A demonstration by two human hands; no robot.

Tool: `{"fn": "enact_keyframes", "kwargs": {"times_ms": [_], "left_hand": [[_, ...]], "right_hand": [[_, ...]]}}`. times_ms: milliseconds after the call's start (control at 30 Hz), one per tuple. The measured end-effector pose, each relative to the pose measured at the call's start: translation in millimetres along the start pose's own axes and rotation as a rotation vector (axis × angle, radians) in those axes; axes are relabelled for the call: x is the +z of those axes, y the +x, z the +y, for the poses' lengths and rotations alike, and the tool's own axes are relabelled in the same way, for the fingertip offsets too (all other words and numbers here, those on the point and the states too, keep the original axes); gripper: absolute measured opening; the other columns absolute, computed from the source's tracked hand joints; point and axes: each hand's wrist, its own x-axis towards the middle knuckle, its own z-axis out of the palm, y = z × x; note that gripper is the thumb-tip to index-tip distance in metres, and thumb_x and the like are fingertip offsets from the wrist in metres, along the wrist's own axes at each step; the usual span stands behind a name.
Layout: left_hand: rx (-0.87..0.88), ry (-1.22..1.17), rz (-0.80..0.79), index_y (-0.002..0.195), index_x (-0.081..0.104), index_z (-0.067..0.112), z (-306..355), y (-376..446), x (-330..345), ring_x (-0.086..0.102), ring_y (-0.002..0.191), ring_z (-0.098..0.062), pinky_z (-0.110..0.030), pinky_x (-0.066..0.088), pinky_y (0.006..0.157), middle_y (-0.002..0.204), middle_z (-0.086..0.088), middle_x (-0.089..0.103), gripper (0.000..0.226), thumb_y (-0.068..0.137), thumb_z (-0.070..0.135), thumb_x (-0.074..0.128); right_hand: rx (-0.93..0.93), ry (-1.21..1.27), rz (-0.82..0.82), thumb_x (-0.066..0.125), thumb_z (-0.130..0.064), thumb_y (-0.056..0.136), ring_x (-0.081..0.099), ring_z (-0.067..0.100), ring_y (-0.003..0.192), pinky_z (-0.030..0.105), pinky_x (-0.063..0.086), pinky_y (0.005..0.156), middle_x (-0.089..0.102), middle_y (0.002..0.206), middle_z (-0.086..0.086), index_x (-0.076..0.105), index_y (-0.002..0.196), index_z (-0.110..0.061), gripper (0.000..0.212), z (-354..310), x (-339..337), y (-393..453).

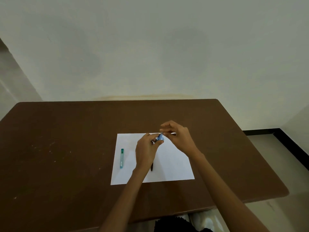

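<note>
A green lead case point(122, 158) lies on the left side of the paper point(173, 166). Over the paper's far edge, the left hand point(145, 149) grips a blue pencil point(160, 136); the right hand point(177, 138) pinches its top end. Best held steady, worked gently.

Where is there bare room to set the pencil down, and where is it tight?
Bare tabletop left of the paper, right of it to the edge, and the far strip by the wall. Crowded mid-paper: left hand and right hand meet at the blue pencil, lead case nearby.
</note>
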Motion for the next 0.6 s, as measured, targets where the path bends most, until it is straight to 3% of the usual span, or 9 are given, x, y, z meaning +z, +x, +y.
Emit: {"fn": "enact_keyframes", "kwargs": {"times_ms": [167, 233, 300, 400, 500, 600], "left_hand": [[-0.042, -0.097, 0.018, 0.105, 0.069, 0.012, -1.8, 3.5, 2.1, 0.057, 0.079, -0.011, -0.015, 0.044, 0.072, 0.106, -0.008, 0.069, 0.030, 0.079, 0.027, 0.071], [-0.053, -0.113, 0.001, 0.106, 0.068, 0.012, -2.5, 4.2, 2.8, 0.059, 0.077, -0.011, -0.010, 0.042, 0.066, 0.106, -0.008, 0.069, 0.030, 0.079, 0.025, 0.070], [-0.060, -0.126, -0.012, 0.107, 0.068, 0.012, -4.4, 4.6, 2.8, 0.060, 0.071, -0.009, -0.005, 0.040, 0.061, 0.104, -0.007, 0.069, 0.031, 0.079, 0.025, 0.071], [-0.072, -0.145, -0.007, 0.108, 0.067, 0.013, -8.3, 5.2, 1.1, 0.056, 0.061, 0.000, 0.000, 0.039, 0.052, 0.102, -0.005, 0.069, 0.032, 0.079, 0.026, 0.070], [-0.072, -0.151, -0.014, 0.108, 0.067, 0.011, -11.4, 7.4, -1.5, 0.054, 0.060, 0.003, 0.003, 0.040, 0.050, 0.102, -0.007, 0.069, 0.032, 0.079, 0.025, 0.070], [-0.085, -0.153, -0.013, 0.108, 0.067, 0.010, -13.8, 10.0, -3.6, 0.054, 0.058, 0.002, 0.005, 0.038, 0.051, 0.102, -0.009, 0.069, 0.033, 0.079, 0.024, 0.070]], "right_hand": [[0.236, 0.366, 0.093, 0.066, -0.009, 0.084, 0.068, 0.011, 0.091, 0.017, 0.055, 0.077, 0.069, 0.102, -0.002, 0.057, 0.113, -0.019, 0.032, 0.9, 10.7, -5.9], [0.310, 0.385, 0.132, 0.065, -0.010, 0.084, 0.068, 0.014, 0.092, 0.020, 0.056, 0.077, 0.068, 0.105, -0.001, 0.057, 0.114, -0.021, 0.032, 9.6, 18.6, -8.8], [0.385, 0.210, 0.159, 0.061, -0.011, 0.087, 0.067, 0.017, 0.092, 0.022, 0.056, 0.079, 0.067, 0.110, 0.008, 0.059, 0.115, -0.014, 0.028, 24.1, 28.2, -8.8], [0.461, -0.188, 0.053, 0.057, -0.019, 0.091, 0.060, 0.024, 0.108, 0.031, 0.048, 0.096, 0.057, 0.128, 0.011, 0.057, 0.124, -0.011, 0.034, 49.4, 43.7, -6.0], [0.447, -0.326, -0.066, 0.055, -0.030, 0.092, 0.052, 0.024, 0.119, 0.030, 0.042, 0.100, 0.048, 0.137, 0.007, 0.049, 0.132, -0.016, 0.043, 60.8, 56.9, -1.6], [0.416, -0.373, -0.054, 0.054, -0.034, 0.091, 0.052, 0.023, 0.118, 0.031, 0.044, 0.098, 0.050, 0.134, 0.008, 0.050, 0.131, -0.017, 0.043, 67.1, 67.3, 1.3]]}}
